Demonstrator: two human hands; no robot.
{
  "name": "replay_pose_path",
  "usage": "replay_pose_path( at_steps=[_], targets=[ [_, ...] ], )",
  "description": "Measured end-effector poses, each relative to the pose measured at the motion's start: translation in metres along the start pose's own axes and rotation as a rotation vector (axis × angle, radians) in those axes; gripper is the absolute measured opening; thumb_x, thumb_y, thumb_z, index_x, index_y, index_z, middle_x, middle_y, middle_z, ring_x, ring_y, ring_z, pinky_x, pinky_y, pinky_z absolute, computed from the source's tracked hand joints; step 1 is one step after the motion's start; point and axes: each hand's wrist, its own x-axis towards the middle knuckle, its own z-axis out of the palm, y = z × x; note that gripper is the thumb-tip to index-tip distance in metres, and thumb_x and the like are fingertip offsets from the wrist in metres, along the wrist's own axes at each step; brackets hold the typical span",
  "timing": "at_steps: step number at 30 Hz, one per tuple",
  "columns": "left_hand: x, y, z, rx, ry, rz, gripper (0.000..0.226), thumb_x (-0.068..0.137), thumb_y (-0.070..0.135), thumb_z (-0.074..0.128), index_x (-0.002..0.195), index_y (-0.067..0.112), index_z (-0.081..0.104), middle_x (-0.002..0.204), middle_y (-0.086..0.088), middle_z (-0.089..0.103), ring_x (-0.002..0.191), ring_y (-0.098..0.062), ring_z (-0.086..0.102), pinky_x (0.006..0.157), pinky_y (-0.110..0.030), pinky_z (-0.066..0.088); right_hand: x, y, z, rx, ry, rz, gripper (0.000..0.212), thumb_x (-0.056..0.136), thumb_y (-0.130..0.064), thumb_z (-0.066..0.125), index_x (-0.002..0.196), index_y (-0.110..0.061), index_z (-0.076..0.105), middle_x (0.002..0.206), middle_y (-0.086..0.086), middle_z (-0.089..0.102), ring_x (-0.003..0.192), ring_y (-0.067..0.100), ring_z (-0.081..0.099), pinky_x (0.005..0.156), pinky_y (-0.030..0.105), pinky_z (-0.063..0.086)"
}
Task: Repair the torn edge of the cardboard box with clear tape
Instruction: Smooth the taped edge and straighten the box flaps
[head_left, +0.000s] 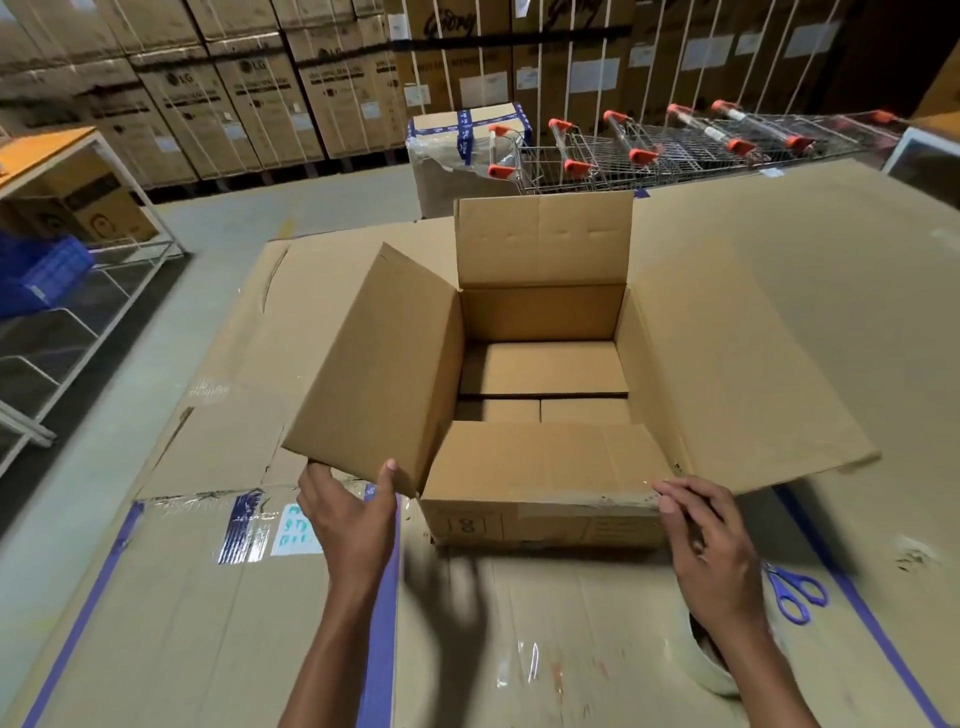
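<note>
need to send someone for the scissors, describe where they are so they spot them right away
Start at the open cardboard box in the middle of the cardboard-covered work surface. Just right of the person's right hand, which presses on the box's near right corner, the scissors lie flat on the surface. Their purple handles set them apart from the pale tape roll under the wrist.

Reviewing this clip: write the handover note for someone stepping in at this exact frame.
Left hand: gripping the near corner of the box's left flap, holding it up.
Right hand: fingertips pressing clear tape onto the near top edge of the box, at its right corner.
Tape roll sits under the right wrist; scissors lie to its right.
Done: a strip is along the near edge.
Left: smooth it down and check the corner; whether more tape is needed isn't clear.
</note>
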Motion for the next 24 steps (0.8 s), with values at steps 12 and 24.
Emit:
replay_pose_path(
  at_steps=[12,24],
  targets=[
    [-0.014,0.028,0.011,-0.029,-0.055,0.084,0.078,0.084,0.019,0.084,0.147,0.008,0.039,0.138,-0.015,0.053,0.127,-0.035,0.049,0.107,-0.053,0.045,-0.002,0.006,0.003,0.023,0.019,0.006,0.042,0.101,-0.045,0.047,0.122,-0.021,0.074,0.127,-0.012,0.055,0.118,0.009,0.057,0.083,0.045,0.061],
    [-0.022,0.038,0.020,-0.014,-0.053,0.070,0.087,0.092,0.024,0.076,0.160,0.010,0.023,0.148,-0.018,0.044,0.134,-0.034,0.045,0.110,-0.051,0.044,-0.001,0.005,0.001,0.007,0.013,0.008,0.043,0.101,-0.047,0.045,0.124,-0.023,0.073,0.129,-0.013,0.054,0.119,0.006,0.056,0.084,0.041,0.061]
  ],
)
